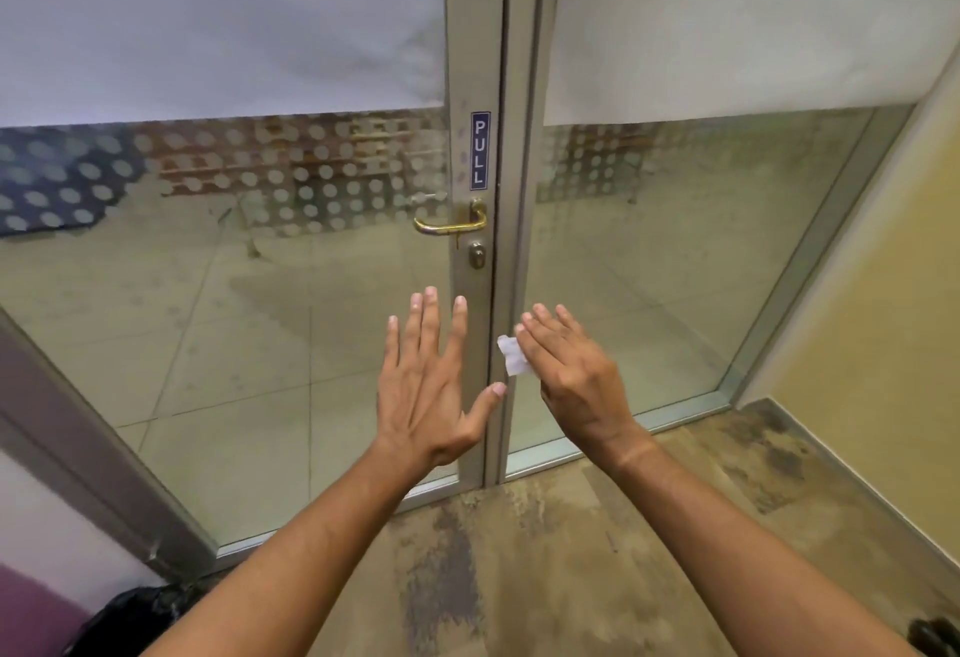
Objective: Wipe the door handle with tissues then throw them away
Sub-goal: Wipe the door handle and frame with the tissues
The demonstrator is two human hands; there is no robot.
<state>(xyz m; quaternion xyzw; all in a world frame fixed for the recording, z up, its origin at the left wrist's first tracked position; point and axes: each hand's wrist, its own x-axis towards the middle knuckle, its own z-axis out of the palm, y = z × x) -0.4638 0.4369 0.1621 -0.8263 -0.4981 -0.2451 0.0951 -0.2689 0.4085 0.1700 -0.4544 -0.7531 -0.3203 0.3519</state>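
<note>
A brass lever door handle sticks out to the left from the grey metal frame of a glass door, below a blue PULL sign and above a keyhole. Both my hands are raised in front of the door, below the handle. My left hand is flat with fingers spread and holds nothing. My right hand has its fingers stretched out and a small white tissue is pinned under them against the palm, one corner poking out to the left.
A black bin bag lies at the bottom left by a purple surface. A yellow wall closes the right side. The floor on my side is stained brown. A dark object sits at the bottom right corner.
</note>
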